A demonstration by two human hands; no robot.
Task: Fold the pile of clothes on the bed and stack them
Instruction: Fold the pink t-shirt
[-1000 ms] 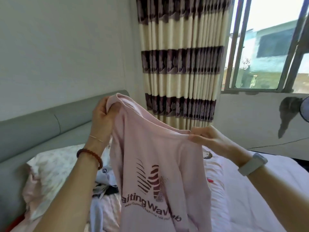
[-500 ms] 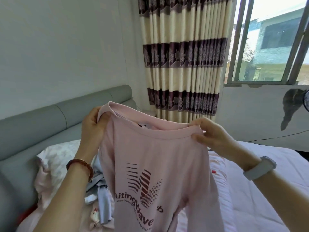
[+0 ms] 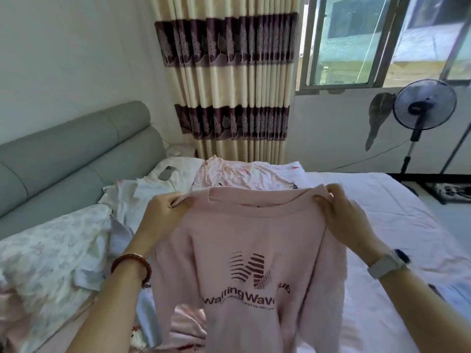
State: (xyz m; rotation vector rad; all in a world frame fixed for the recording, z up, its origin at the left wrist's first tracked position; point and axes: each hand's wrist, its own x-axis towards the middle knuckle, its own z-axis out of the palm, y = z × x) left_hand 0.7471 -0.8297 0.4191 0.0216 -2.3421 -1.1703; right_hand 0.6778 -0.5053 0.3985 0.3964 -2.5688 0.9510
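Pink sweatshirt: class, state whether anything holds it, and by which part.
Both hands hold the pink sweatshirt up: the left hand grips its left shoulder by the neckline, the right hand pinches the right shoulder.

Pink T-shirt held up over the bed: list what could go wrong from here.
1. The pink T-shirt is pinched only at its shoulders by the left hand and right hand; its lower part hangs over the loose clothes pile, so it may land rumpled on them.
2. A phone lies on the white pillow beyond the pile; clothes tossed that way could bury it or knock it off.
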